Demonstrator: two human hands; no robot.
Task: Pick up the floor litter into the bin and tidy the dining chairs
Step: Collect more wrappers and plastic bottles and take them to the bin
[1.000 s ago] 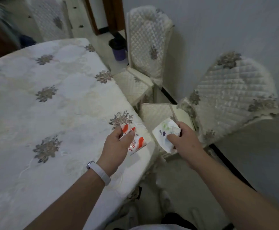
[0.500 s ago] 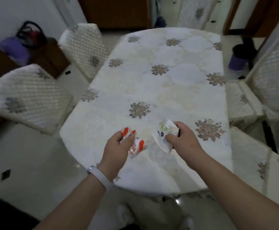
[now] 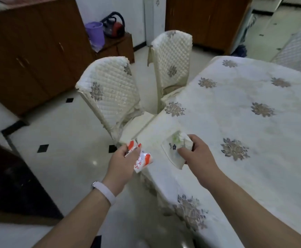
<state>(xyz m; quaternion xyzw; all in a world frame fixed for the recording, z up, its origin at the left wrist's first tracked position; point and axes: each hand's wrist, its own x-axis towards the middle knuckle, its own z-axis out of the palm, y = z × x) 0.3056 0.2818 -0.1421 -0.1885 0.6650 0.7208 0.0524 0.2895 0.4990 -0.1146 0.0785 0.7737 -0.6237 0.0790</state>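
Litter: left hand grip clamped on red-and-white wrapper; right hand grip clamped on floral white packet above worktop edge.

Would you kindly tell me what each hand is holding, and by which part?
The left hand pinches a red-and-white wrapper at its upper end, between thumb and fingers. The right hand grips a crumpled white floral-print wrapper by its right edge.

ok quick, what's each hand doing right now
Left hand: grips a crumpled red-and-white paper wrapper.
Right hand: grips a crumpled white wrapper with green and blue print.
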